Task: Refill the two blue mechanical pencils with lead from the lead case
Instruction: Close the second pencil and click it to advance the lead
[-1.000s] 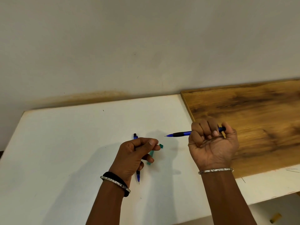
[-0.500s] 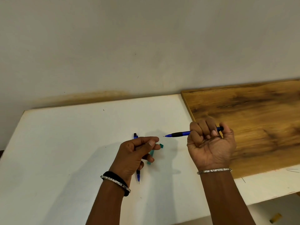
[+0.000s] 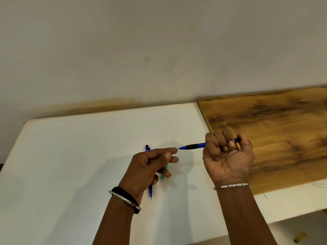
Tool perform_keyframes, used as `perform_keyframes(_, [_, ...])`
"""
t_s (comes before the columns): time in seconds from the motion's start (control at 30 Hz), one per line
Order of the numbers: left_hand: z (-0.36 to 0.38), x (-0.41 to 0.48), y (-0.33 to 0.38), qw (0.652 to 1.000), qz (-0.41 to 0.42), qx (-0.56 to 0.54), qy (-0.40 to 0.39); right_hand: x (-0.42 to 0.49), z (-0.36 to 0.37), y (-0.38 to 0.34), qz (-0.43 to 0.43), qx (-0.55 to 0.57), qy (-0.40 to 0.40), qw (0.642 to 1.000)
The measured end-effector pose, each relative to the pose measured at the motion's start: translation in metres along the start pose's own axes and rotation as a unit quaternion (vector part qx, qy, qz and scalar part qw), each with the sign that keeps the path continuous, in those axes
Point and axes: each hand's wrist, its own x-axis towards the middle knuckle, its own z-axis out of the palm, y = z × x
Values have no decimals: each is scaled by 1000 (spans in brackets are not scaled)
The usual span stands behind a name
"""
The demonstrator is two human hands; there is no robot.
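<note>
The right hand [image 3: 228,161] has a full-fist grip on one blue mechanical pencil [image 3: 196,146], held level just off the left edge of the wooden board [image 3: 274,135], tip pointing away from the board. The left hand [image 3: 150,167] sits just beyond that tip, thumb pressed to forefinger, fingertip right at the point. Whether that narrow grip pinches a lead is too fine to tell. Beneath it, further left of the board, the second blue pencil [image 3: 150,191] and the teal lead case [image 3: 163,175] lie on the white tabletop [image 3: 70,156].
</note>
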Motion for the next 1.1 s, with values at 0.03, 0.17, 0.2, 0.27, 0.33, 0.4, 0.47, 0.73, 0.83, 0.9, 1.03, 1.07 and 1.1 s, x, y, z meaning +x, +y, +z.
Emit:
perform_keyframes(0.03, [0, 0, 0, 1000, 1, -2, 5, 0, 0, 0, -3, -3, 2, 1000])
perform_keyframes(0.17, [1, 1, 0, 1000, 2, 7, 10, -1, 0, 0, -6, -2, 2, 1000])
perform_keyframes(0.2, [1, 1, 0, 1000, 3, 12, 1, -1, 0, -1, -5, -3, 2, 1000])
perform_keyframes(0.27, [2, 0, 0, 1000, 3, 18, -18, -1, 0, -1, -1, -2, -1, 1000])
perform_keyframes(0.33, [3, 0, 0, 1000, 3, 19, -23, -1, 1, 0, 0, -5, 0, 1000])
perform_keyframes(0.4, [2, 0, 0, 1000, 3, 16, -14, -1, 1, -1, -2, -8, 5, 1000])
perform_keyframes(0.47, [2, 0, 0, 1000, 3, 14, -8, -1, 1, -1, -3, -6, 5, 1000])
perform_keyframes(0.73, [1, -1, 0, 1000, -2, 4, -9, 0, 2, -1, -13, 11, 11, 1000])
perform_keyframes(0.83, [0, -1, 1, 1000, -4, -4, -1, -1, 3, -2, -17, 14, 11, 1000])
perform_keyframes(0.9, [0, -1, 1, 1000, -4, -8, 4, -1, 3, -2, -18, 17, 10, 1000])
perform_keyframes(1.03, [1, -1, 1, 1000, -3, -14, 7, -1, 3, -3, -25, 15, 14, 999])
perform_keyframes(1.07, [0, -1, 1, 1000, -3, -15, 7, -1, 2, -3, -26, 15, 13, 999])
perform_keyframes(1.1, [0, -1, 1, 1000, -2, -15, 6, -1, 2, -3, -25, 16, 13, 999])
